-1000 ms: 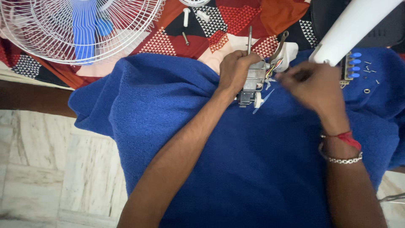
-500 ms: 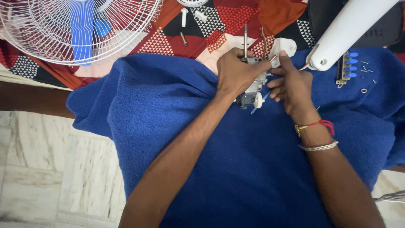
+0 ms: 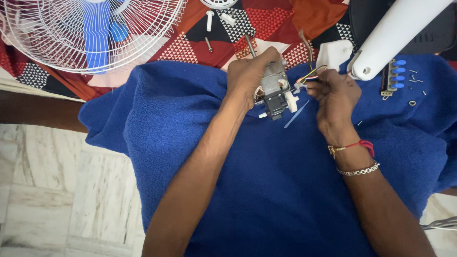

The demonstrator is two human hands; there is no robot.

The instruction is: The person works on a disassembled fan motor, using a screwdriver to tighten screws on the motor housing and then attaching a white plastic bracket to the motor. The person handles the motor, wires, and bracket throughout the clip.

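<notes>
My left hand (image 3: 249,76) grips a small grey metal fan motor (image 3: 276,90) with a shaft sticking up and white plastic parts on its side. It is held just above a blue towel (image 3: 266,190). My right hand (image 3: 333,97) is right beside the motor and pinches its coloured wires (image 3: 312,74) between the fingertips. A thin blue stick (image 3: 296,114) lies on the towel below the motor. A red thread and a metal bracelet circle my right wrist.
A white fan guard with blue blades (image 3: 90,31) lies at the top left on a red patterned cloth (image 3: 266,24). A white fan column (image 3: 395,35), a blue push-button switch block (image 3: 392,76) and loose screws (image 3: 414,81) lie at the top right. Marble floor (image 3: 57,190) shows at the left.
The motor has been lifted and turned in my left hand so its side faces up. My right hand has shifted right and now holds the wires.
</notes>
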